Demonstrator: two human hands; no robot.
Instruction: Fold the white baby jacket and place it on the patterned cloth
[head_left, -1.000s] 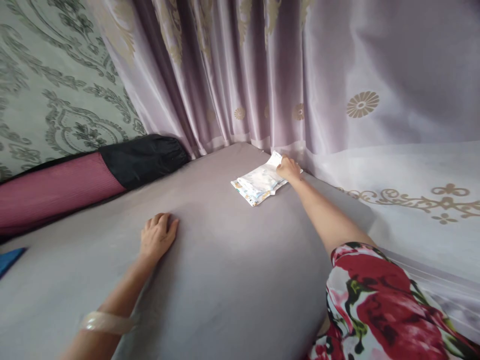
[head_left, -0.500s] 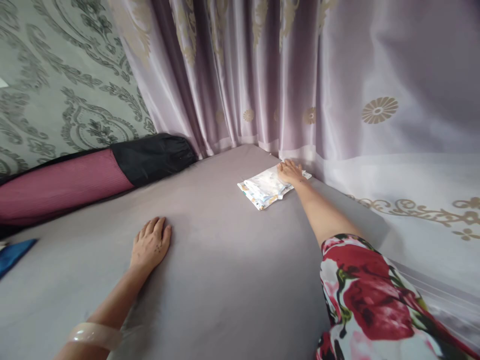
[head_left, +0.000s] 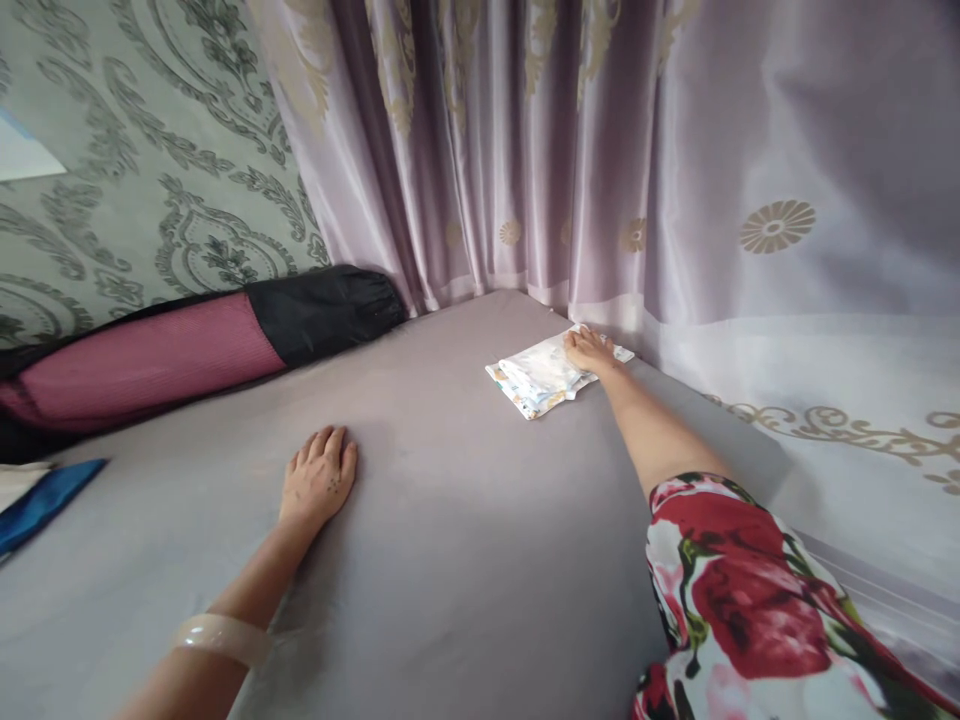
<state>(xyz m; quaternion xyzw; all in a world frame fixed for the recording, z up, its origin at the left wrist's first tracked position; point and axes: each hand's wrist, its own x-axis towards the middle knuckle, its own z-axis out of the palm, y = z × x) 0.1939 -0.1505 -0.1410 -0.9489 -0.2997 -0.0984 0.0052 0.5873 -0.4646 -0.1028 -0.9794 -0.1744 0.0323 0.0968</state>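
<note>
A folded white cloth with a small coloured print (head_left: pixel 536 372) lies near the far corner of the grey sheet (head_left: pixel 450 520). On its right end rests my right hand (head_left: pixel 589 350), palm down with the fingers laid over the fabric; the fingertips are small in view. My left hand (head_left: pixel 321 472) is flat on the sheet to the left of the cloth and well apart from it, fingers stretched forward and nothing in them. A pale bangle (head_left: pixel 221 638) circles my left wrist, and a floral sleeve (head_left: pixel 750 580) covers my upper right arm.
A long pink and black mesh bag (head_left: pixel 165 355) lies along the patterned wall (head_left: pixel 225 225) at left. Blue and cream flat items (head_left: pixel 52 500) are at the left edge. Lilac curtains (head_left: pixel 495 180) hang down behind and to the right of the bed.
The view has turned slightly left, so everything appears shifted right and more of the blue and cream items shows. Both hands stay in place, the right one still on the cloth.
</note>
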